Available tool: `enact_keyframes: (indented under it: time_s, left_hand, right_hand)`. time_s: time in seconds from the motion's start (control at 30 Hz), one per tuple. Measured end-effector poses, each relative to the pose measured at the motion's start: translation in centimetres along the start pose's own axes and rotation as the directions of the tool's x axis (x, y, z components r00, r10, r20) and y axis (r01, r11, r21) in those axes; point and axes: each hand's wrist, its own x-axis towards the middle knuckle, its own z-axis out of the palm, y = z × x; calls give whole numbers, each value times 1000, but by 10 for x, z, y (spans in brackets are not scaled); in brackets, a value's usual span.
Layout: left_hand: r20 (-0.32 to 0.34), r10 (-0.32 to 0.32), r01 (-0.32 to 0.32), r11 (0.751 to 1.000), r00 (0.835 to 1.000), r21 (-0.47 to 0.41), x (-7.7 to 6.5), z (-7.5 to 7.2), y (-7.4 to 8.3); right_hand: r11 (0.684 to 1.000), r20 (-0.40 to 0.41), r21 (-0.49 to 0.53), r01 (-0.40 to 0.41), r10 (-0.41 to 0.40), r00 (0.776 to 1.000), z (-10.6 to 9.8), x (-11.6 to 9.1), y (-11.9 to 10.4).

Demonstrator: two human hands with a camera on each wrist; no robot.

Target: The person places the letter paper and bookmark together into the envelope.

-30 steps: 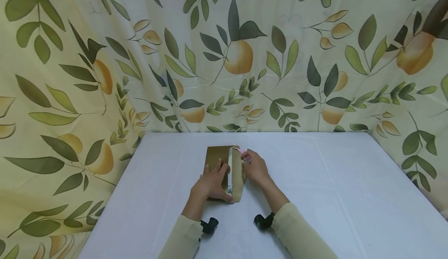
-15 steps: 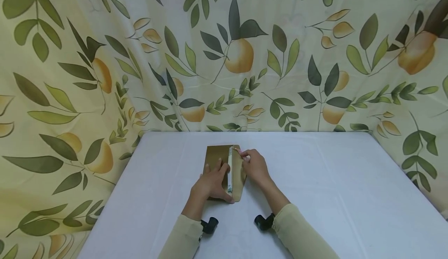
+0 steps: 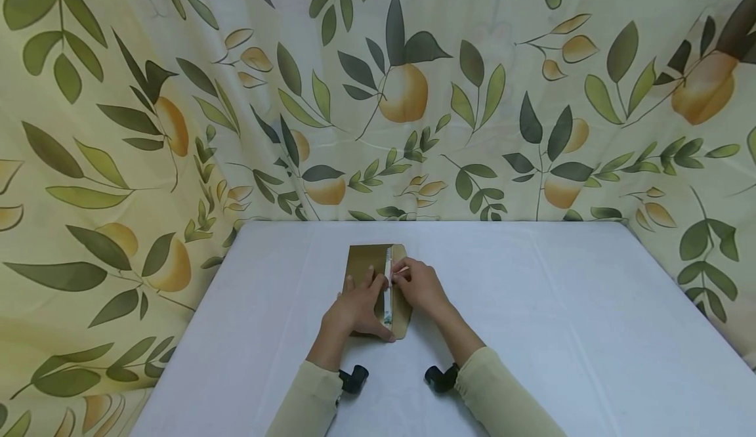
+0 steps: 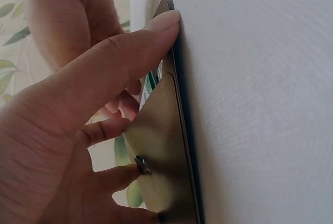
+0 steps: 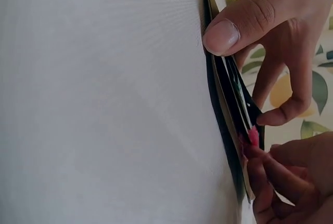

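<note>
A brown envelope [image 3: 369,258] lies on the table with its paler flap [image 3: 403,312] spread toward the right. Along its mouth shows a white strip with green print [image 3: 388,309], part of something inside. My left hand [image 3: 358,307] presses on the envelope with spread fingers, its thumb at the near corner beside the flap. At the mouth, my right hand [image 3: 422,286] pinches a small pink piece [image 5: 253,135] between thumb and fingers. Most of that piece is hidden by the fingertips and the envelope; I cannot tell its kind.
A white cloth covers the table [image 3: 531,306]. Behind and to the left hangs a curtain [image 3: 266,96] printed with leaves and fruit. Black wrist cameras [image 3: 354,380] sit at both sleeve cuffs.
My right hand has moved left from the flap's outer side to the envelope's mouth, carrying the pink piece. The left hand and envelope stay in place.
</note>
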Motion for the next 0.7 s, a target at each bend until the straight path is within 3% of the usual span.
enact_keyframes:
  time_s: [0.2,0.3,0.5,0.7]
  left_hand:
    - [1,-6,6,1000,1000,1,0,0,0]
    - [2,-3,3,1000,1000,-1,1,0,0]
    - [4,-4,4,1000,1000,4,1,1,0]
    - [-8,5,-5,1000,1000,-1,1,2,-1]
  right_hand:
    - [999,-84,-20,-37,35,996,-1,0,6]
    - [994,-106,-47,-94,89,990,-4,-1,7]
    - [977,-71,-78,-197,192,979,-10,-6,8]
    - [976,-48,-59,-210,207,977,-14,-8,8]
